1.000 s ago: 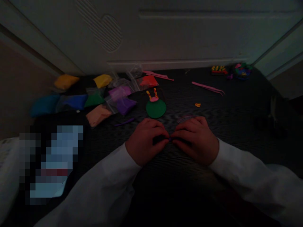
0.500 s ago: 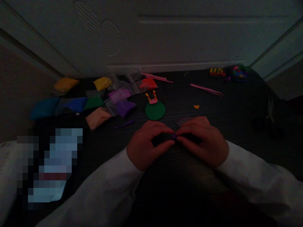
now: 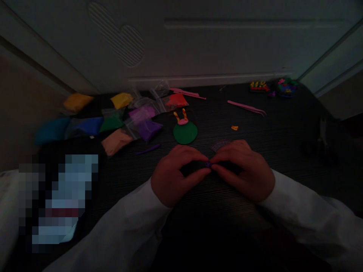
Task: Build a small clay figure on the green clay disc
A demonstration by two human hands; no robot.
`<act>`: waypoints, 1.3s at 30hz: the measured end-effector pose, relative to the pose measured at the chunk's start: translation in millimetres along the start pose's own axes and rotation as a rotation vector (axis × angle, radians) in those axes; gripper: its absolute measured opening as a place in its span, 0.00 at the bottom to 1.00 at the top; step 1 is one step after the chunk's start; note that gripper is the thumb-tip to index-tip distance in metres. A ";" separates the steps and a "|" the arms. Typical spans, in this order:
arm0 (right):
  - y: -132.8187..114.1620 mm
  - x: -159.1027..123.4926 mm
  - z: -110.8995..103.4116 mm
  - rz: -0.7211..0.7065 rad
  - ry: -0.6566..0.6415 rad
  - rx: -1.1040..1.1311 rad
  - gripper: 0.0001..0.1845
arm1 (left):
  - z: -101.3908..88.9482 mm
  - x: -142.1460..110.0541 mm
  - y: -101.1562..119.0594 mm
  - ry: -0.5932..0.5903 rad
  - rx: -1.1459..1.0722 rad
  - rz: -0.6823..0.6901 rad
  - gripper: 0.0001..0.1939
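Note:
My left hand point(image 3: 176, 173) and my right hand point(image 3: 244, 170) meet fingertip to fingertip over the dark ribbed floor point(image 3: 283, 151). Both pinch a tiny purple piece of clay point(image 3: 208, 164) between thumbs and forefingers. Just beyond the hands lies a green clay disc point(image 3: 185, 133) with a small pink and orange striped figure point(image 3: 182, 116) at its far edge. A thin purple clay strip point(image 3: 148, 150) lies to the left of my left hand. A flat purplish patch point(image 3: 220, 145) lies just past my right hand's fingers. The scene is very dark.
Several bags of coloured clay point(image 3: 113, 117) are heaped at the left. Pink tweezers point(image 3: 247, 107) and a pink tool point(image 3: 187, 92) lie farther back. A small orange bit point(image 3: 234, 128) sits alone. Finished colourful clay pieces point(image 3: 273, 87) stand at the far right by the white door point(image 3: 198, 41).
Both hands have shifted slightly to the right and stayed pinched together on the purple piece. The view has tilted a little; nothing else on the floor has moved.

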State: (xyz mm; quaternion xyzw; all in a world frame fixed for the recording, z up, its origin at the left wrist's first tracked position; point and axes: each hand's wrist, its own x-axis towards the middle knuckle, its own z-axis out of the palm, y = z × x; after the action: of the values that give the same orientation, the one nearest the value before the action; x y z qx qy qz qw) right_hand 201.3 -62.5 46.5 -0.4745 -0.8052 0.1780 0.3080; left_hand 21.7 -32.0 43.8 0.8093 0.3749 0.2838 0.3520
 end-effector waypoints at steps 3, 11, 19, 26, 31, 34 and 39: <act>-0.1 0.1 -0.1 -0.004 -0.001 -0.003 0.07 | 0.0 0.0 0.3 0.010 0.008 -0.011 0.09; -1.1 -0.2 -1.1 0.001 -0.014 0.007 0.09 | -0.3 -0.9 1.3 0.006 0.006 -0.003 0.09; 0.0 -0.4 0.7 -0.020 0.003 -0.013 0.09 | 0.6 -0.3 1.3 0.003 -0.004 -0.018 0.08; 0.4 -0.9 0.8 -0.026 -0.001 0.002 0.08 | -0.3 0.5 3.4 0.008 -0.004 -0.023 0.08; -0.9 -0.7 -0.6 -0.017 -0.001 0.037 0.08 | -0.3 -0.3 4.2 0.004 -0.026 -0.032 0.08; -1.3 -1.0 -1.6 -0.011 0.007 0.061 0.08 | 0.0 -0.4 5.1 0.016 -0.040 -0.046 0.07; -1.6 -0.9 -2.1 -0.006 0.011 0.088 0.07 | -0.6 -0.5 5.9 0.003 -0.058 -0.058 0.07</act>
State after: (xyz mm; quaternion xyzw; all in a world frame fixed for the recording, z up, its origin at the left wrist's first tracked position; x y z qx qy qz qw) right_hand 202.0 -64.0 48.7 -0.4592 -0.7961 0.2097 0.3336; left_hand 23.3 -35.0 48.6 0.7871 0.3906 0.2855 0.3826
